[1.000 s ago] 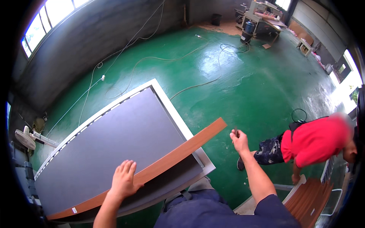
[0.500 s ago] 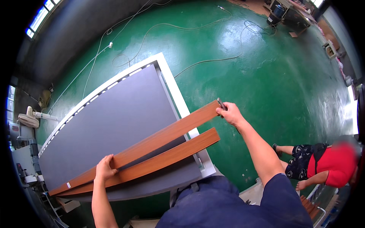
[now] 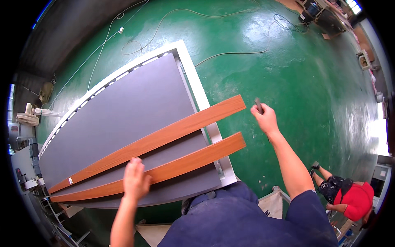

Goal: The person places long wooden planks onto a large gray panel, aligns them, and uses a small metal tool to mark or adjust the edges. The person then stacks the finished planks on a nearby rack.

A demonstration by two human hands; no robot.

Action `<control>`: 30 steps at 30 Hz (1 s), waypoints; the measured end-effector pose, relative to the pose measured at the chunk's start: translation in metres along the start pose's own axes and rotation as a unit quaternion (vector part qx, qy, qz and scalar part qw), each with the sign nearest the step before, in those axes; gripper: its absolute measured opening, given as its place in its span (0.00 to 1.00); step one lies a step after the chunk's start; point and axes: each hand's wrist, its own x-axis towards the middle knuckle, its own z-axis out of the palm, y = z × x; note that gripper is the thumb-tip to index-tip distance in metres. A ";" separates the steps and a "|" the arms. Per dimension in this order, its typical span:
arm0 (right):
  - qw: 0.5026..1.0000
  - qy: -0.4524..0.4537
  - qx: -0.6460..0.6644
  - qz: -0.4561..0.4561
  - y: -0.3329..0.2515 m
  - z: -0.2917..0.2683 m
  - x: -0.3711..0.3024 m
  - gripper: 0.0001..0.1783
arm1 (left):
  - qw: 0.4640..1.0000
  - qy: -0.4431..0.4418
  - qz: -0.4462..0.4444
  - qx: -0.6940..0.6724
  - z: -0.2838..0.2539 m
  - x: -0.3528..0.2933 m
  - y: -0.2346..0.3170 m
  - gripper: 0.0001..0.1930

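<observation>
Two long wood-grain strips lie lengthwise over a dark grey panel (image 3: 135, 99) set in a white frame (image 3: 193, 78). The farther strip (image 3: 181, 125) bears a small white label near its left end; a gap parts it from the nearer strip (image 3: 197, 158). Both overhang the frame on the right, and their left ends come close together. My left hand (image 3: 137, 181), fingers stretched and slightly blurred, is over the nearer strip; whether it touches is unclear. Beyond the farther strip's right end, my right hand (image 3: 266, 118) grips a small dark hand tool (image 3: 258, 105), its exact kind hidden by the fingers.
Cables (image 3: 230, 53) trail across the green floor (image 3: 296, 103) beyond the frame. A white fan (image 3: 29, 117) stands at the far left. Another person in a red top (image 3: 358, 201) is at the lower right. A bench with a dark bucket (image 3: 308, 14) is at the far right.
My right hand has come away from the farther strip's end, still holding the tool. My left hand has left that strip and moved right and nearer. The strips now lie farther apart.
</observation>
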 end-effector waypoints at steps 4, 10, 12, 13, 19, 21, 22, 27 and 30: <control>0.850 -0.024 0.414 0.325 0.004 -0.034 -0.037 0.20 | 0.996 -0.056 0.045 -0.051 0.046 -0.031 0.078 0.38; 0.962 -0.192 0.106 0.160 0.017 -0.048 -0.116 0.44 | 0.995 -0.025 0.022 -0.093 0.086 -0.043 0.122 0.41; 0.981 -0.191 0.008 -0.017 0.022 -0.054 -0.115 0.39 | 0.996 0.028 0.021 -0.081 0.072 -0.031 0.134 0.34; 0.959 -0.181 -0.086 -0.198 0.021 -0.055 -0.111 0.35 | 0.996 0.025 0.017 -0.080 0.072 -0.031 0.137 0.34; 0.870 -0.285 -0.316 -0.250 -0.033 -0.078 -0.084 0.27 | 0.896 -0.126 -0.143 -0.401 0.085 0.029 0.191 0.19; 0.805 -0.332 -0.371 -0.324 -0.041 -0.074 -0.072 0.27 | 0.787 -0.148 -0.227 -0.555 0.109 0.059 0.221 0.19; 0.791 -0.331 -0.380 -0.348 -0.041 -0.073 -0.068 0.27 | 0.716 -0.194 -0.268 -0.615 0.110 0.080 0.238 0.20; 0.742 -0.380 -0.409 -0.370 -0.052 -0.069 -0.046 0.25 | 0.464 -0.183 -0.361 -0.788 0.113 0.149 0.302 0.17; 0.736 -0.384 -0.389 -0.401 -0.054 -0.066 -0.038 0.24 | 0.412 -0.153 -0.375 -0.816 0.123 0.168 0.316 0.15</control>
